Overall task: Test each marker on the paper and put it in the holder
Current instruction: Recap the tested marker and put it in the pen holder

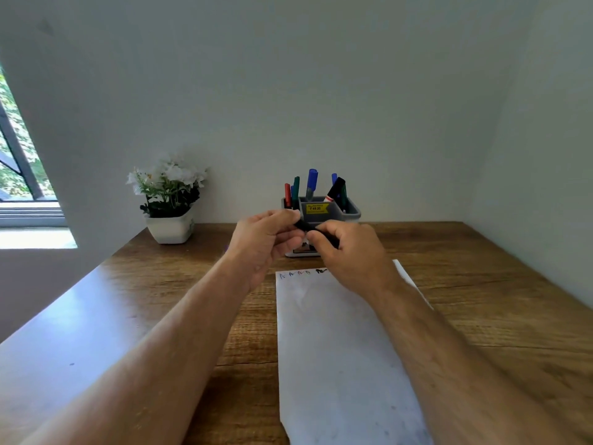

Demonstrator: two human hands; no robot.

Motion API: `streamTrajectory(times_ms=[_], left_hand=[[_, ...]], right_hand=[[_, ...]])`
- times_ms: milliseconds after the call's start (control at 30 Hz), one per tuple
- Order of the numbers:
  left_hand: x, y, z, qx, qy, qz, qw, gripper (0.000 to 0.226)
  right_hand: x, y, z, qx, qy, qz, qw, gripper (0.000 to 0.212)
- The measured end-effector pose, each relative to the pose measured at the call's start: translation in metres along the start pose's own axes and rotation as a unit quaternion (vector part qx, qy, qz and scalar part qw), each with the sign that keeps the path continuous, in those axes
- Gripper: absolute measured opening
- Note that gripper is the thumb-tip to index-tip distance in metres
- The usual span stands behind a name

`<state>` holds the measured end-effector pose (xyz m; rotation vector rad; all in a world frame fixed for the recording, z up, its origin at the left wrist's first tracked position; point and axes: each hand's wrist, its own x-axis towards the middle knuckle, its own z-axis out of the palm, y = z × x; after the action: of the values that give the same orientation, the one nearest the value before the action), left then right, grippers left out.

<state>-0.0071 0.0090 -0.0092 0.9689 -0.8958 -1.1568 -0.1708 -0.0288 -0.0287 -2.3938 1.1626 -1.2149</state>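
Observation:
Both hands hold a black marker point(305, 225) level above the far end of the white paper point(340, 348). My left hand point(266, 242) pinches its left end, perhaps the cap; my right hand point(349, 252) wraps the rest of the barrel. Small scribbles point(296, 273) in blue and black run along the paper's top edge. Just behind my hands stands the grey holder point(351, 208) with a yellow price sticker, and in it stand several markers: red, green, blue and black. My hands hide the holder's lower front.
A white pot of white flowers point(170, 203) stands at the back left of the wooden table point(481, 300). A wall closes off the back and right. The table's left edge runs diagonally, with a window beyond it.

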Motion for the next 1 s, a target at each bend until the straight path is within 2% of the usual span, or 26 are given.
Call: streamTrajectory(times_ms=[267, 400, 500, 600, 733, 800, 867, 1000], left_hand=[[-0.004, -0.001, 0.007, -0.023, -0.014, 0.011, 1.000, 0.023], [-0.003, -0.002, 0.011, -0.045, -0.004, 0.039, 0.998, 0.016], [-0.003, -0.001, 0.011, -0.060, -0.002, 0.053, 0.997, 0.016], [-0.003, 0.002, 0.011, -0.090, 0.003, 0.065, 0.994, 0.024], [-0.004, 0.004, 0.010, -0.171, -0.013, 0.074, 0.982, 0.005], [-0.004, 0.004, 0.010, -0.204, -0.023, 0.069, 0.976, 0.012], [-0.004, 0.004, 0.009, -0.220, -0.041, 0.062, 0.973, 0.008], [-0.005, 0.003, 0.010, -0.193, -0.059, 0.071, 0.977, 0.034]], right_hand=[[0.000, -0.001, -0.006, -0.029, 0.017, -0.014, 0.999, 0.032], [0.000, -0.006, -0.012, -0.014, 0.055, -0.025, 0.998, 0.037], [0.002, -0.007, -0.017, -0.058, 0.077, -0.033, 0.995, 0.046], [0.002, -0.004, -0.024, -0.090, 0.108, -0.004, 0.990, 0.053], [0.001, -0.002, -0.023, 0.007, 0.128, 0.021, 0.991, 0.052], [0.000, -0.003, -0.021, 0.086, 0.152, 0.045, 0.984, 0.045], [0.000, -0.003, -0.019, 0.159, 0.167, 0.063, 0.971, 0.034], [0.004, -0.004, -0.019, 0.257, 0.156, 0.083, 0.950, 0.022]])
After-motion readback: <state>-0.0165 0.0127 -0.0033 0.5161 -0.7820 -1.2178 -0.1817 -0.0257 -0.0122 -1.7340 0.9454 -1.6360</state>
